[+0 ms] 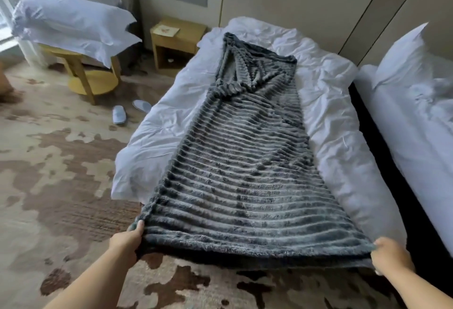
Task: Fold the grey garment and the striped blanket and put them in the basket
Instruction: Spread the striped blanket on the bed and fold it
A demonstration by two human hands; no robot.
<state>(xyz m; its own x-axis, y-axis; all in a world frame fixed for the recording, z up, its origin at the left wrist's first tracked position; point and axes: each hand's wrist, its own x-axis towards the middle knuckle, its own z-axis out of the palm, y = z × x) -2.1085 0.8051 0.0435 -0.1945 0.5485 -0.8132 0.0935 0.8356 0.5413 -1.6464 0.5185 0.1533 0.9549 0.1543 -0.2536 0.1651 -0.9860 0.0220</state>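
The grey striped plush blanket [247,169] lies lengthwise down the white bed [157,142], folded into a long strip, with its far end rumpled and partly turned over. My left hand [128,240] grips the near left corner, thumb on top. My right hand [389,254] grips the near right corner. Both hands hold the near edge just off the foot of the bed, stretched taut. No grey garment or basket is in sight.
A second white bed [421,122] with a pillow stands to the right across a dark gap. Left of the bed are a wooden nightstand [176,41], a round yellow table [83,73] stacked with pillows, and slippers [130,111] on the patterned carpet.
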